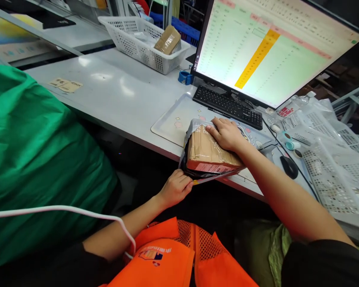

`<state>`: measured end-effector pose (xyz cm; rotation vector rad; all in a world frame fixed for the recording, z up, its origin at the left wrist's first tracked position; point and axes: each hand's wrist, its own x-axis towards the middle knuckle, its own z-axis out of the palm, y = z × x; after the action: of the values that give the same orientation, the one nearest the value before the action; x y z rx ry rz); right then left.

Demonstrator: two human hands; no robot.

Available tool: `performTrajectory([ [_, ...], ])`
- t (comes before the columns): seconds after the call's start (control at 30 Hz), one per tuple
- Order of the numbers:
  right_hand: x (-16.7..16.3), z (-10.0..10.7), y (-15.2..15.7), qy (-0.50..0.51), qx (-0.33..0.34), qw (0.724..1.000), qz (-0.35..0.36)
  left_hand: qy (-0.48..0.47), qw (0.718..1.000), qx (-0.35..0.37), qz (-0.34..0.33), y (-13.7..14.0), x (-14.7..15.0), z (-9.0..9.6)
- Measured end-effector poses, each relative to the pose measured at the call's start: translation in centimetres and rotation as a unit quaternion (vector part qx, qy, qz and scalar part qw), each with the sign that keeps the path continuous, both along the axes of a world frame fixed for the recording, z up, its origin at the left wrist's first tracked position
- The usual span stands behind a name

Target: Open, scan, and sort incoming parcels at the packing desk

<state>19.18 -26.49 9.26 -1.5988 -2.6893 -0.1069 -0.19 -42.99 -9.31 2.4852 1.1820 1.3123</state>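
A tan cardboard box (211,149), wrapped in clear tape and bearing a printed label on its front, sits partly inside a grey-and-black plastic mailing bag (194,126) at the desk's front edge. My left hand (176,187) is closed on the bag's near lower-left edge, with the fingers pinched together. Across the box's top and far side lies my right hand (225,134), its fingers bent over it and holding it. Under the box and bag is a pale printed desk mat (173,121).
A black keyboard (227,105) and monitor (266,52) stand behind the box. To the right are a black mouse (288,167), tape rolls and white baskets (332,175). Another white basket (140,52) holds a small carton (169,40). Green fabric (42,159) bulges at left; a white cable (62,208) crosses low.
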Motion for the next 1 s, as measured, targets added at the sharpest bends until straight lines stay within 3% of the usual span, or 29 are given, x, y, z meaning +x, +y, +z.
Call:
performTrajectory([
  [0.17, 0.1, -0.1, 0.2, 0.006, 0.000, 1.000, -0.001, -0.001, 1.000, 0.024, -0.003, 2.2, 0.4, -2.7],
  [0.3, 0.1, 0.0, 0.6, 0.014, 0.001, 1.000, -0.005, 0.039, 0.998, 0.027, -0.037, 2.8, -1.2, -1.7],
  [0.43, -0.4, 0.7, 1.4, 0.008, -0.030, 0.999, -0.028, 0.035, 0.988, 0.149, -0.026, 2.0, -3.2, 2.6],
  [0.57, -1.2, 2.1, 2.5, 0.007, -0.095, 0.995, -0.039, 0.134, 0.976, 0.168, 0.042, 2.2, -3.5, 6.9],
  [0.7, -0.8, 3.5, 3.0, 0.014, -0.151, 0.987, -0.061, 0.227, 0.962, 0.129, 0.075, 3.6, -4.2, 10.3],
  [0.8, 0.9, 4.1, 1.6, 0.028, -0.228, 0.971, -0.065, 0.201, 0.976, 0.086, 0.011, 3.0, -5.9, 13.7],
  [0.9, 3.4, 4.1, -1.9, 0.064, -0.314, 0.946, -0.038, 0.150, 0.986, 0.018, -0.069, 0.3, -7.6, 17.5],
  [1.0, 5.9, 3.9, -7.3, 0.154, -0.319, 0.935, 0.007, 0.144, 0.979, -0.074, -0.126, -3.3, -8.2, 19.8],
])
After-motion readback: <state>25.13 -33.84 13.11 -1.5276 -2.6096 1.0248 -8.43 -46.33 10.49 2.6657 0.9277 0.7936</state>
